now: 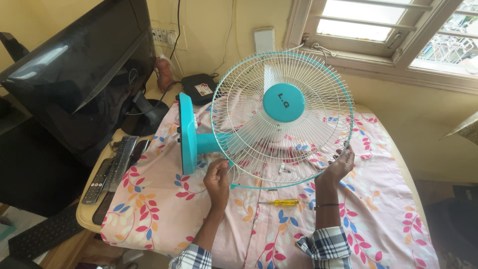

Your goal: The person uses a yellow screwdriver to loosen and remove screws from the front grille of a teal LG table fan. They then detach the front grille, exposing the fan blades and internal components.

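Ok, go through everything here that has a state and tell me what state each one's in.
Fan: tipped on its side, grille on.
Left hand: gripping the grille's lower rim.
Right hand: holding the grille's right rim.
Screwdriver: lying loose on the cloth.
Monitor: dark.
Window: cannot tell.

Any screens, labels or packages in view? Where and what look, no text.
Large black flat monitor: far left, tilted, dark, reflecting light.
Round turquoise hub badge: centre of the white wire fan grille, which both the left hand and right hand grip.
Small white-and-red sticker: on the black box by the wall.
Packages: none.
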